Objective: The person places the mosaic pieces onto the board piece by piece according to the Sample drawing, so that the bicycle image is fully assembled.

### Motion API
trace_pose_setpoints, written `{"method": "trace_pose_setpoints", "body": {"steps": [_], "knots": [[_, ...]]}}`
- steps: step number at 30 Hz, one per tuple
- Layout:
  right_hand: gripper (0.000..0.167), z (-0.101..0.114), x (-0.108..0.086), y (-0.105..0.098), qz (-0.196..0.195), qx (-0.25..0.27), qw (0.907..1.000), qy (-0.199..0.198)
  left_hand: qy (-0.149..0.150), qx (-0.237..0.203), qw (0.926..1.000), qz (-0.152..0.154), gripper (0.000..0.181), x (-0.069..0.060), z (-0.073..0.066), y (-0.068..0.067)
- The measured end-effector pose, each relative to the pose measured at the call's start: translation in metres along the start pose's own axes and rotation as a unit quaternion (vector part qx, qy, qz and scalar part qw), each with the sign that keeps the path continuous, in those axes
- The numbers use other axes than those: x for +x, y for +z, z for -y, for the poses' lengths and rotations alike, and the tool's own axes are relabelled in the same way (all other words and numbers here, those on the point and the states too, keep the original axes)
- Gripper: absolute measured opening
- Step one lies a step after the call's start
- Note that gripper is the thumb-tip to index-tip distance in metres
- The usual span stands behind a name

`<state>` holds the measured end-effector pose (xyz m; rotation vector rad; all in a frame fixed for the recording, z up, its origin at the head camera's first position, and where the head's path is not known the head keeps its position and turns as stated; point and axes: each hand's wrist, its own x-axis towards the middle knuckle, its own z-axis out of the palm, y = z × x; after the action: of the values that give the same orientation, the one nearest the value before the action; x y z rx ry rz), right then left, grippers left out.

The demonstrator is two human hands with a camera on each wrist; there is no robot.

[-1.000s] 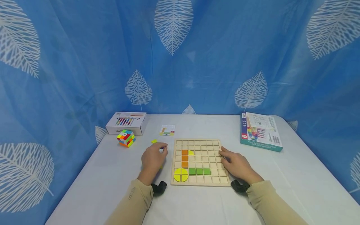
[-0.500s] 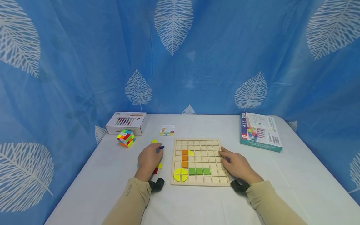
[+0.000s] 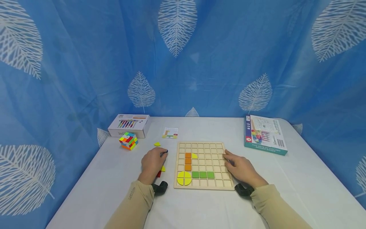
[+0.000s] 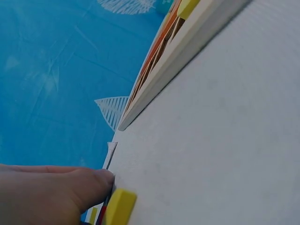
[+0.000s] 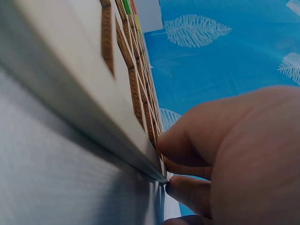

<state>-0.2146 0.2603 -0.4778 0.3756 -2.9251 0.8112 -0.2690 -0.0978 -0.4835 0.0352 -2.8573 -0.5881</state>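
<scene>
Lower centre, my left hand [image 3: 152, 161] pinches a dark-blue piece [image 3: 167, 151], my right hand [image 3: 241, 166] the pale square wooden grid [image 3: 208, 161], best kept still.

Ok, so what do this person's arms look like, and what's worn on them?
Both arms have tan sleeves reaching the wrists. The left sleeve carries small dark lettering, too small to read; the right sleeve shows none. Each wrist wears a black device: left device, right device. The left grip and right grip are bare, without gloves.
</scene>
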Motion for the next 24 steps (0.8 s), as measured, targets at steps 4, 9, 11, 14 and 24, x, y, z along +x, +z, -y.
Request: {"method": "trace_pose_setpoints", "body": {"steps": [4,9,11,14,24], "knots": [[0.044,-0.0005,0.0001,0.0002,0.002,-0.002,1.0000,0.003,0.002,0.000,1.0000,-0.008,0.027,0.0003,0.0003,0.0022],[0.045,-0.0002,0.0001,0.0002,0.004,0.000,1.0000,0.004,0.003,-0.005,0.9999,-0.014,0.025,0.0007,0.0001,0.0015],[0.045,-0.0003,0.0001,-0.0002,0.003,0.000,1.0000,0.003,0.003,-0.006,0.9999,-0.015,0.024,0.0011,-0.0009,0.0010],[0.044,-0.0010,0.0003,0.0000,0.000,0.001,1.0000,0.004,0.004,-0.006,0.9999,-0.013,0.022,0.0010,-0.0022,0.0002],[0.045,-0.0041,0.0003,0.0033,-0.004,0.004,1.0000,0.001,0.033,-0.006,0.9994,-0.011,0.020,-0.0029,-0.0025,0.0018]]}}
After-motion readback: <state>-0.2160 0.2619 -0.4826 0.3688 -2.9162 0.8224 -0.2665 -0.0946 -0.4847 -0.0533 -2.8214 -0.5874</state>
